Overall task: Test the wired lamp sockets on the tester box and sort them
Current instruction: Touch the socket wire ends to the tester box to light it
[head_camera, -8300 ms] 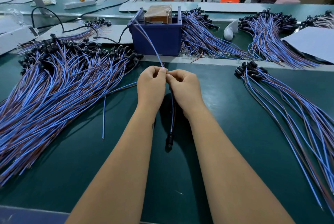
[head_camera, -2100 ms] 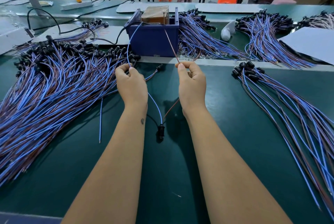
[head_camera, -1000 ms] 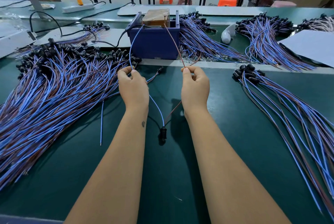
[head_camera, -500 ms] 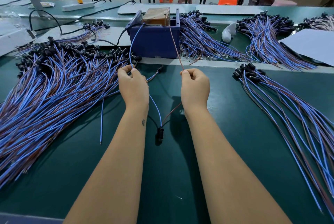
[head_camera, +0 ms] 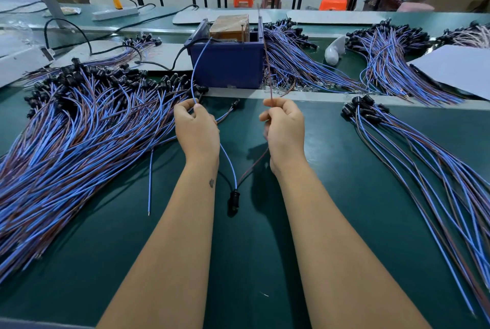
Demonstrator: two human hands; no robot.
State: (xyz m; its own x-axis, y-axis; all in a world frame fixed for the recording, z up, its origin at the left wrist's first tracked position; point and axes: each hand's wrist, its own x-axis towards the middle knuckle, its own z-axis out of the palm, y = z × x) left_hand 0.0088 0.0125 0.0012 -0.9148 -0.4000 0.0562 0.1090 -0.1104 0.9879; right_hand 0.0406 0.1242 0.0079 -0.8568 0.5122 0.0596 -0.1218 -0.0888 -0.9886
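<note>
A black lamp socket hangs between my forearms just above the green table, on a blue and a brown wire. My left hand pinches the blue wire, which arcs up to the blue tester box. My right hand pinches the brown wire, which stands nearly straight up beside the box's right wall, blurred at its top. A brown block sits inside the box.
A large pile of wired sockets covers the table on the left. A smaller bundle fans out on the right. More bundles lie behind the pale strip. One loose blue wire lies left of my left arm.
The brown wire has swung off the box and now stands upright, blurred. My right hand has turned slightly. The blue wire still reaches the box.
</note>
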